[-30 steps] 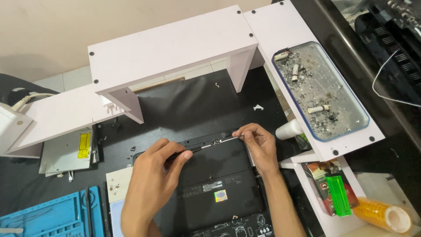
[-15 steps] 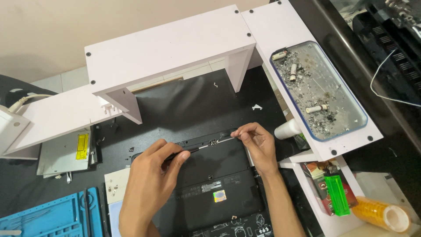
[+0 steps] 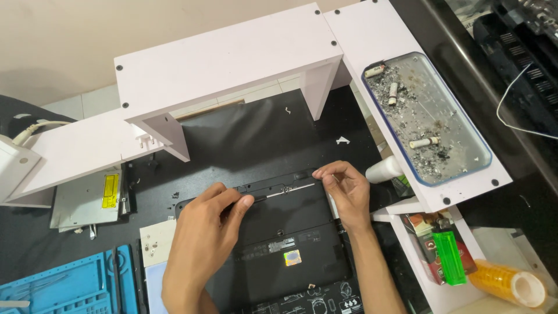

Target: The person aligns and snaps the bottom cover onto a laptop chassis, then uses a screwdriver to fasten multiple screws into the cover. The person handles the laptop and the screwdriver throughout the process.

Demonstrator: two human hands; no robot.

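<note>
Black laptop (image 3: 279,238) lies underside-up on the dark mat (image 3: 244,139), its thin hinge strip (image 3: 279,189) running left to right along the far edge. Left hand (image 3: 203,238) presses curled fingers on the strip's left end; right hand (image 3: 349,192) pinches its right end, both equally near.

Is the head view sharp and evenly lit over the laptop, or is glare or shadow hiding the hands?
Head view: sharp, evenly lit. Left hand and right hand are crisp on the black laptop; only soft shadow under the white shelf; mild sheen on the glass tray.
</note>
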